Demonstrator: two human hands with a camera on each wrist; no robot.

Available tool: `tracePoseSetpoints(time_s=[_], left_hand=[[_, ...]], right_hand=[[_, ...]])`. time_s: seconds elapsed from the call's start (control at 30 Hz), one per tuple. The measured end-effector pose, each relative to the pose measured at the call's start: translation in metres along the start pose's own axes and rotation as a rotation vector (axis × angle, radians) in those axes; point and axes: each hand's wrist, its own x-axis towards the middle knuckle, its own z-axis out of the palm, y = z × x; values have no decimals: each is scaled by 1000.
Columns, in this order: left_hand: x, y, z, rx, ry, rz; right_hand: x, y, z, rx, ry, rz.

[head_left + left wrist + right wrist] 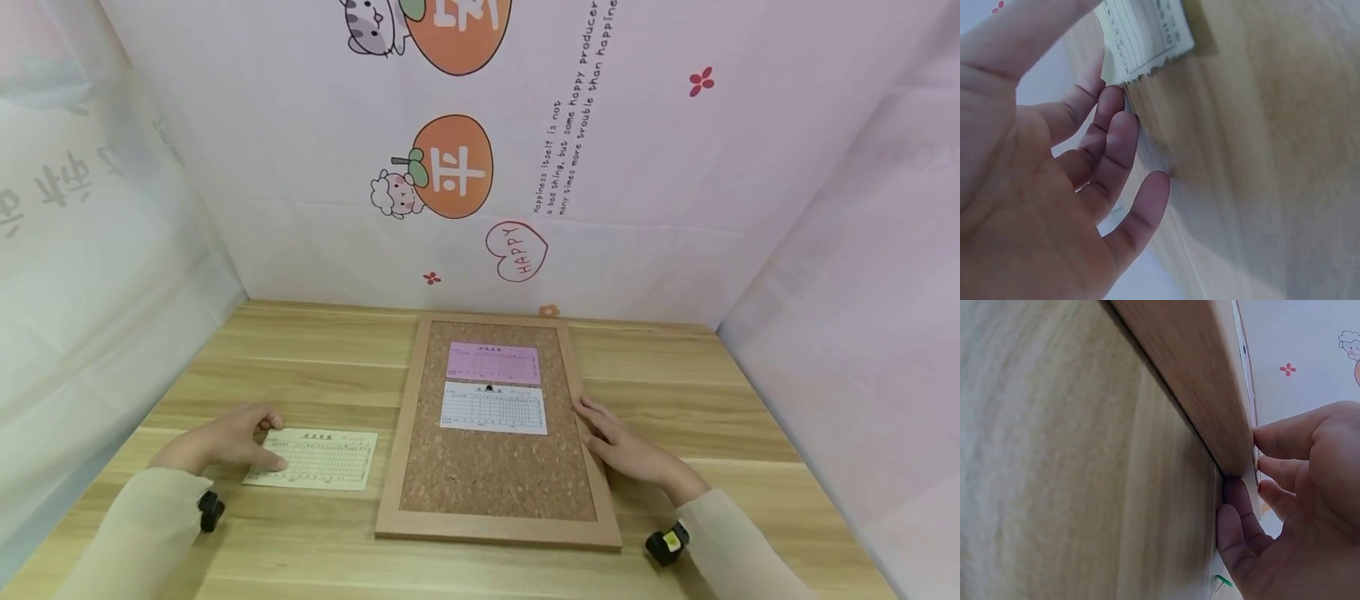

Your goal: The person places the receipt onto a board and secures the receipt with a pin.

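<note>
My left hand (234, 437) is at the left end of a pale yellow printed slip (330, 458) lying on the table. Its thumb presses on the slip's face while the index finger meets the edge, pinching it; the other fingers (1124, 140) are loosely bent. My right hand (626, 446) rests along the right side of a wood-framed corkboard (495, 492). Some fingertips touch the frame's top (1244, 412), others lie against its side by the table. On the cork are a pink slip (493, 362) and, just below, a white slip (491, 412) with a black pushpin (489, 387) at its top edge.
A green pushpin (1222, 580) lies on the table past my right hand in the right wrist view. The wooden table (315, 550) meets a printed white cloth backdrop (637, 258), with cloth walls at left and right.
</note>
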Motion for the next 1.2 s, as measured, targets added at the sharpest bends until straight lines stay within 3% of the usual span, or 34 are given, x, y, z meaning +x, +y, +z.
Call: tracePoseSetpoints(time_s=[0.47,0.87,1.2], left_hand=[[4,-1,0,-107,-38,-18],[4,-2,0,-112,-55,-36],[-1,0,-1,-134,-82,-11]], right_hand=[[1,2,0,13,-1,13],[0,3,0,19,1,12],[0,2,2,4,10,5]])
